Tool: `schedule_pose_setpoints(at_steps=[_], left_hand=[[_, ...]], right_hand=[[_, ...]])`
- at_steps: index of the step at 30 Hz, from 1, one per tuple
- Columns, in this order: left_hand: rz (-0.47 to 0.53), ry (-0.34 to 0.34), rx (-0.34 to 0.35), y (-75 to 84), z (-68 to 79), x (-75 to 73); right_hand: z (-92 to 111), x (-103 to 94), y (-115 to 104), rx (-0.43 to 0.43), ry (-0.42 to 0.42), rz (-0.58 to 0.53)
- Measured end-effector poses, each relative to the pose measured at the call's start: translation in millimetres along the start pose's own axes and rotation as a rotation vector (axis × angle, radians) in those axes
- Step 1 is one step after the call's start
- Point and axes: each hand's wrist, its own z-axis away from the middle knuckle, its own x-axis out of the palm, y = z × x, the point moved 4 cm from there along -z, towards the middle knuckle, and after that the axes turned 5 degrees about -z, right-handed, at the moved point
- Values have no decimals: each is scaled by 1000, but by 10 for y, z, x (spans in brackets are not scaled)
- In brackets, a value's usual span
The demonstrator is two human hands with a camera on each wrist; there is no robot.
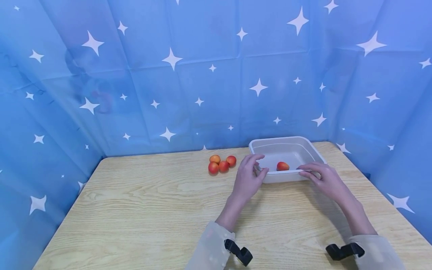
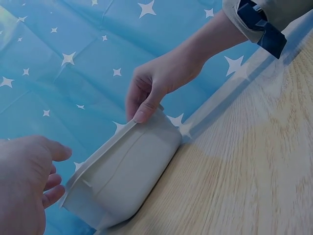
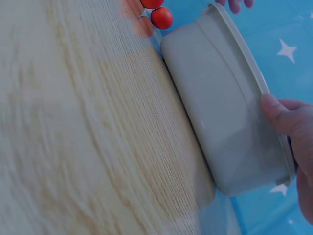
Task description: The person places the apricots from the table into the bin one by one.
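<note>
A light grey plastic basin (image 1: 287, 177) stands at the back right of the table, with one small red-orange fruit (image 1: 282, 166) inside near its front wall. My right hand (image 1: 322, 179) pinches the front rim toward the right corner; in the right wrist view the thumb (image 3: 275, 113) lies outside the wall and the other fingers go over the rim. At the front left corner is my left hand (image 1: 247, 176), thumb and fingers spread apart. In the left wrist view those fingers (image 2: 53, 196) are right beside the basin's corner, not gripping it.
Several round red-orange fruits (image 1: 224, 166) sit in a cluster on the wooden table (image 1: 141, 210), left of the basin. Behind and at both sides hangs a blue cloth (image 1: 202, 82) with white stars, close to the table's back edge.
</note>
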Motion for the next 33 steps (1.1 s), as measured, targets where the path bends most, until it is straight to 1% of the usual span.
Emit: schedule_pose_setpoints(at_steps=[4, 13, 15, 19, 22, 27, 33], left_hand=[[5, -7, -28, -32, 5, -17], [21, -30, -49, -112, 8, -102], [10, -35, -55, -135, 11, -119], [-43, -36, -52, -182, 22, -153], [-82, -30, -45, -222, 36, -187], [-102, -15, -31, -290, 56, -271], [-116, 27, -17, -380, 62, -390]], right_hand=[[0, -4, 1, 1, -3, 0], [11, 4, 3, 1, 2, 4], [13, 4, 2, 6, 5, 6], [13, 3, -7, 7, 5, 3], [14, 1, -6, 7, 0, 2], [19, 2, 1, 23, -10, -1], [18, -3, 2, 23, -9, 9]])
